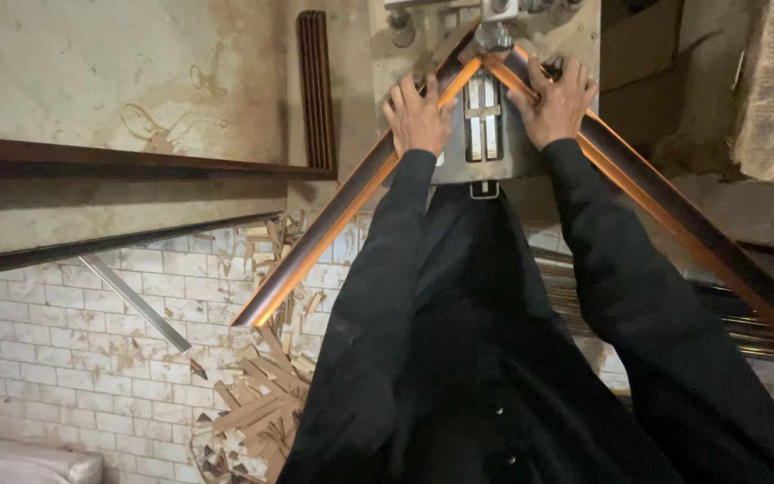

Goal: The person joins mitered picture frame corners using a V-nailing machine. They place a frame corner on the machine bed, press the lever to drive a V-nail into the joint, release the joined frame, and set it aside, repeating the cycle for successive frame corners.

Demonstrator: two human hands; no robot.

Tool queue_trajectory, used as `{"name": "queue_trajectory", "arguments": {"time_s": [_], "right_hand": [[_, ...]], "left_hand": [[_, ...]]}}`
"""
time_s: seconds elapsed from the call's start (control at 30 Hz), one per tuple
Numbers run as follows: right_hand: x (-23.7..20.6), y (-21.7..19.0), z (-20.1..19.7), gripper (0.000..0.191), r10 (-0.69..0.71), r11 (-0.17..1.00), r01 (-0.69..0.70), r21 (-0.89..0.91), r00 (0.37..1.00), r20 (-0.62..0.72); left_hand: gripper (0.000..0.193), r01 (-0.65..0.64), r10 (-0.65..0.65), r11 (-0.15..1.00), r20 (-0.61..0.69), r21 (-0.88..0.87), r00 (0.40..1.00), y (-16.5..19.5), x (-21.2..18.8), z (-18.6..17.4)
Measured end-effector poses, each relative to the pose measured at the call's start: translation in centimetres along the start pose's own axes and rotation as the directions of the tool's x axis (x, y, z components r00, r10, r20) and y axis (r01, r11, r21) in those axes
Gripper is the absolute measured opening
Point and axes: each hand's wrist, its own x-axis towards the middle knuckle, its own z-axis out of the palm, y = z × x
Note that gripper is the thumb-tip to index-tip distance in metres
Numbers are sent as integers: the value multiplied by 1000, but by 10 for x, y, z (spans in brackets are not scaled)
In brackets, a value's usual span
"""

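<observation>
Reaching straight ahead in black sleeves, both arms end at a mitred corner near twelve o'clock. The left hand [418, 115] lies palm-down, fingers spread flat on the left moulding strip [333, 224], a dark, glossy wooden length with an orange-lit edge running down toward seven o'clock. The right hand [559, 100] presses likewise, fingers curled over the right moulding strip [674, 211], which slants toward four o'clock. Between the hands sits the grey metal joining machine [484, 125]. Pale wood offcuts [253, 412] litter the white tiled floor [64, 358] at seven o'clock.
</observation>
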Motion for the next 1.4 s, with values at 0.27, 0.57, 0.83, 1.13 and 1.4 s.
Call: {"name": "queue_trajectory", "arguments": {"time_s": [0.27,0.57,0.83,1.13,1.4], "right_hand": [[11,-2,9,61,29,1000,-29,7,999,-18],[3,6,18,61,54,999,-54,-2,999,1],[-3,19,32,57,-44,992,36,-124,997,-61],[-9,26,43,57,17,997,-17,-80,1000,6],[-11,32,43,57,21,1000,-21,-8,1000,-10]], "left_hand": [[61,-17,17,1000,-27,3,999,-7,4,7],[88,3,-2,1000,-38,16,999,-33,-26,-15],[76,262,-262,962,-11,80,965,-95,-112,-26],[73,285,-282,954,-42,93,959,-89,-113,-18],[72,272,-262,958,-109,90,959,-85,-113,-18]]}}
